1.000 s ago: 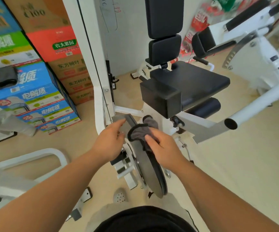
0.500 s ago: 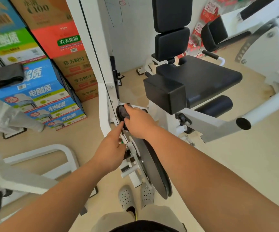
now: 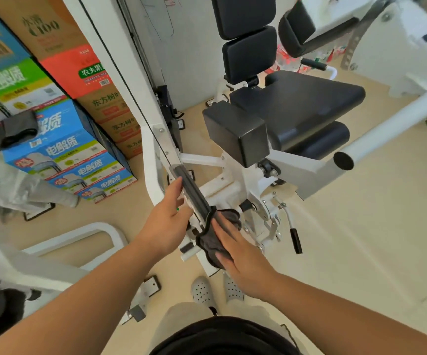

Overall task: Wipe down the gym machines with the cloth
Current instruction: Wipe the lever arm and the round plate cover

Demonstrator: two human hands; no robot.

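The right hand [image 3: 240, 257] lies flat on a dark grey cloth [image 3: 220, 237], fingers straight and close together, pressing it onto the edge of the machine's dark wheel rim [image 3: 193, 194]. Its grip is wide, not closed round anything. The cloth is bunched and folded over the rim, with its upper part draped towards the white frame [image 3: 153, 149]; the thumb is hidden, so I cannot tell whether it tucks under.

The left hand [image 3: 168, 219] is just left of the same rim, higher up, its fingers stretched out and touching the rim's side. This grip is also wide and holds nothing.

Behind the wheel sits the black seat [image 3: 304, 103], with two black back pads [image 3: 248, 55] upright above it and a black block pad [image 3: 235, 134] at its near corner. A short lever with a black handle [image 3: 296, 240] hangs to the right of the cloth, apart from it, and a white tube [image 3: 386, 131] juts out on the right.

Cardboard boxes [image 3: 66, 144] are stacked at the left — blue, green, red and brown. Grey perforated shoes [image 3: 202, 293] stand on the beige floor [image 3: 348, 239] below the hands.
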